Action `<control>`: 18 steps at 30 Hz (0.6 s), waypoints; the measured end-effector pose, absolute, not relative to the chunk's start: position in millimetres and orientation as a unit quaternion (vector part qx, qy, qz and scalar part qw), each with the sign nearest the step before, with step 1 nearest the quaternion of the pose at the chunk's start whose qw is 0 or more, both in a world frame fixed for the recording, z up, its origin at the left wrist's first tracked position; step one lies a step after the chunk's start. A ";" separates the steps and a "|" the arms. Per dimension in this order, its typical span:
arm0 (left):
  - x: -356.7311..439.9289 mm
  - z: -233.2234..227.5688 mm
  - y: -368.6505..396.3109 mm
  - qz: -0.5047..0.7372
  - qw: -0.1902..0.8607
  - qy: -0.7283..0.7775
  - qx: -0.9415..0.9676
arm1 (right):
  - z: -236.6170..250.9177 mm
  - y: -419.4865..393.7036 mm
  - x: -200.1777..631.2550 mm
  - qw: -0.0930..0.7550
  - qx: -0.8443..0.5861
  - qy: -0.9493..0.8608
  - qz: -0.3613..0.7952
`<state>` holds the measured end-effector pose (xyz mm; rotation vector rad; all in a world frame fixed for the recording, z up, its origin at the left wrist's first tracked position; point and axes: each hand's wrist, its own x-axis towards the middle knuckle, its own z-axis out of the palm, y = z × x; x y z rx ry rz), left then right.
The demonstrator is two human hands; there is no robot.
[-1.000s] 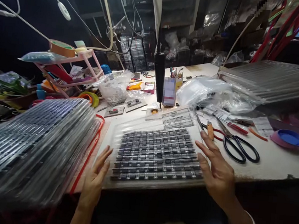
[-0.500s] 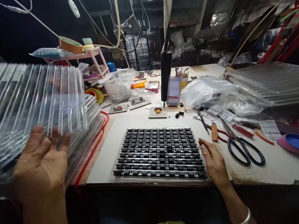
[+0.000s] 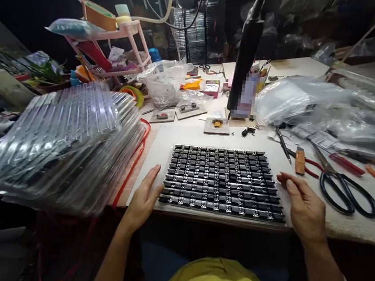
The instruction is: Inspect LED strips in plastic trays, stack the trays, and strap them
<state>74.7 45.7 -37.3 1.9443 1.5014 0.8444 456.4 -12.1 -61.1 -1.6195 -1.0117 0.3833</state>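
In front of me on the white worktop lies a clear plastic tray [image 3: 193,212] filled with rows of small black circuit boards [image 3: 225,182]. My left hand [image 3: 142,200] is at the tray's left edge, fingers stretched and slightly apart. On the opposite side, my right hand [image 3: 305,211] has its fingers extended along the right edge. Neither hand grips anything that I can see; whether the fingertips press on the rim cannot be made out. A tall stack of clear ribbed trays [image 3: 75,120] leans to the left of my left hand.
Black-handled scissors [image 3: 345,188], an orange-handled cutter [image 3: 300,161] and tweezers [image 3: 283,144] lie at right. A black screwdriver [image 3: 245,66] hangs over a small fixture block [image 3: 217,126]. Plastic bags [image 3: 295,102] sit behind. A red strap [image 3: 134,162] runs beside the stack.
My left hand has moved from the tray stack at left to the filled tray's left edge. The upper clear tray, raised before, now lies on the stack. The camera view has shifted.
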 end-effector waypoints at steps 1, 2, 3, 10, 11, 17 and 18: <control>75.0 -41.9 44.3 0.283 0.243 0.549 0.748 | -60.5 -11.6 455.7 0.559 -0.693 -0.427 0.159; 75.0 -45.4 43.2 0.255 0.215 0.539 0.773 | -60.0 -10.8 454.9 0.555 -0.697 -0.425 0.157; 74.7 -47.9 42.5 0.231 0.188 0.528 0.795 | -59.5 -9.8 453.9 0.554 -0.700 -0.422 0.158; 68.3 -56.5 45.5 0.182 0.098 0.483 0.851 | -52.0 -12.0 444.4 0.499 -0.733 -0.449 0.112; 67.5 -57.9 46.0 0.186 0.094 0.483 0.851 | -50.0 -13.7 443.3 0.475 -0.743 -0.460 0.102; 68.4 -60.1 45.9 0.190 0.098 0.491 0.845 | -41.4 -11.9 452.4 0.423 -0.756 -0.489 0.105; 68.7 -58.8 45.4 0.186 0.108 0.492 0.844 | -40.3 -11.1 454.1 0.412 -0.752 -0.506 0.092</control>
